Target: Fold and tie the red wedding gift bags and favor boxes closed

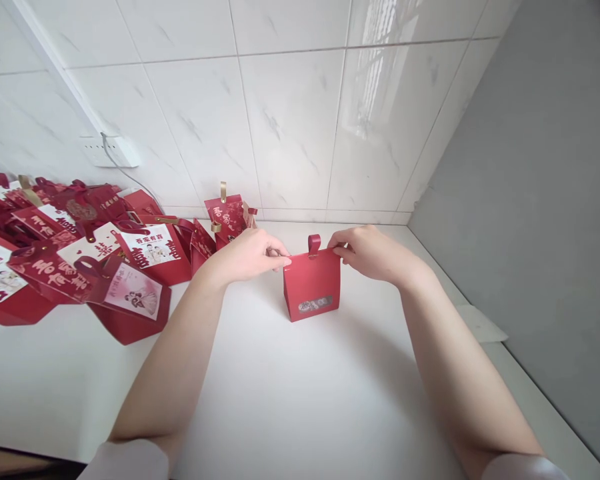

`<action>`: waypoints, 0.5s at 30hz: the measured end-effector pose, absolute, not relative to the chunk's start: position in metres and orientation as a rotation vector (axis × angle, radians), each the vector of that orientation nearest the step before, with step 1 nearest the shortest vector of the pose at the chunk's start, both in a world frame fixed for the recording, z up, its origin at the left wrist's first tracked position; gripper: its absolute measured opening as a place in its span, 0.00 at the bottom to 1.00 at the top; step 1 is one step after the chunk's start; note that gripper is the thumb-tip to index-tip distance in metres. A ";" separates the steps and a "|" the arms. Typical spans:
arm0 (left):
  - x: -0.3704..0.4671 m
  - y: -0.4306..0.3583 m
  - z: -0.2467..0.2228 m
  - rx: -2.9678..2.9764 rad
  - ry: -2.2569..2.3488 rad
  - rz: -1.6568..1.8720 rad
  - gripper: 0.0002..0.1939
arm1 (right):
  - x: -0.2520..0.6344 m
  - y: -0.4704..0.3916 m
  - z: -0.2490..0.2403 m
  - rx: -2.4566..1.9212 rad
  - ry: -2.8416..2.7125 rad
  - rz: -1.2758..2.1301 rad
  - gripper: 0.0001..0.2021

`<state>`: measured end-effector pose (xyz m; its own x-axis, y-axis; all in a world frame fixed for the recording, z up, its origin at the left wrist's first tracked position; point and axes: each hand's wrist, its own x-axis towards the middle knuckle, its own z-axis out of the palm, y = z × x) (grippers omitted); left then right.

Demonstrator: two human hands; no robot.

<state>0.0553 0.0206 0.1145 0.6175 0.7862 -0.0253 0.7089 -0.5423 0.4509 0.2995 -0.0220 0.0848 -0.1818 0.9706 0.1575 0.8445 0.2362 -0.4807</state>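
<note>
A small red gift box [312,283] stands upright on the white table [305,400], with a dark red ribbon loop [314,244] at its top edge and a silver-grey patch with lettering low on its front. My left hand [250,255] pinches the box's upper left corner between thumb and fingers. On the other side, my right hand [373,252] has its thumb and fingers closed on the upper right corner. The ribbon loop stands up between the two hands.
Several red gift boxes [135,300] with ribbons and printed cards crowd the table's left side. More boxes [225,217] stand near the tiled wall [290,127], behind my left hand. A socket [110,152] with a cable is on the wall. A grey panel [540,200] rises at the right.
</note>
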 end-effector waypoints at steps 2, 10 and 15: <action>0.056 0.031 0.105 2.376 1.205 0.268 0.13 | 0.301 -0.010 0.075 -1.582 -2.055 0.444 0.10; 0.059 0.091 0.016 1.773 1.112 0.774 0.23 | 0.312 0.040 -0.009 -1.082 -1.820 1.562 0.24; 0.076 0.096 -0.041 1.655 1.083 1.111 0.29 | 0.328 0.050 -0.052 -0.862 -1.604 1.655 0.25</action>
<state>0.0756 0.0963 -0.0407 0.2318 0.9473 0.2211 0.1972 -0.2684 0.9429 0.3282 0.0499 -0.0516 -0.5589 0.8292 -0.0083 -0.0173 -0.0217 -0.9996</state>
